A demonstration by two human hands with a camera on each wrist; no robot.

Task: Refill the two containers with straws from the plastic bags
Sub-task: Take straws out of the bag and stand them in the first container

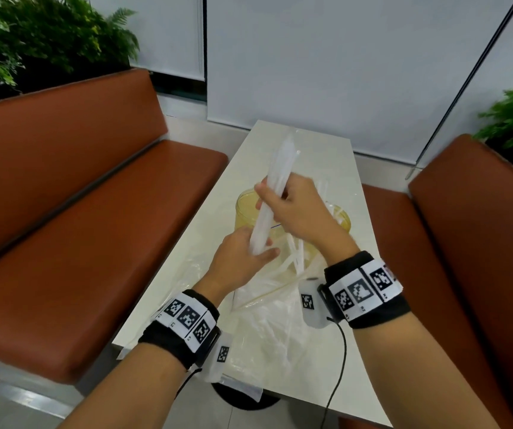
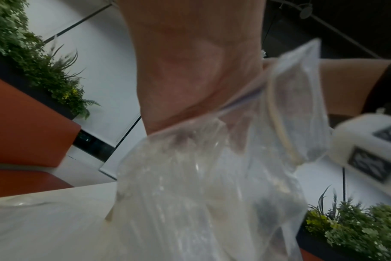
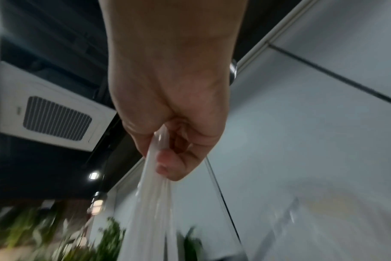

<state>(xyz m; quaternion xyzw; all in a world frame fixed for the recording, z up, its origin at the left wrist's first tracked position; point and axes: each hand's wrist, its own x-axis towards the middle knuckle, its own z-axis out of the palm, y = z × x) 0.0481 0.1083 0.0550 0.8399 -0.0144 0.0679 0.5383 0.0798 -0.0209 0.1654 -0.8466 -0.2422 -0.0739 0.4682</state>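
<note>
While gripped, straws (image 1: 275,181) between hands

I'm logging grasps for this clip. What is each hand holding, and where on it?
Both hold one bundle of white straws: the right hand grips its middle, the left hand supports its lower end.

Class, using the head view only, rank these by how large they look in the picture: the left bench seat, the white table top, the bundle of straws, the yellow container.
1. left bench
2. table
3. bundle of straws and yellow container: unsure, since hands and straws hide much of the container.
</note>
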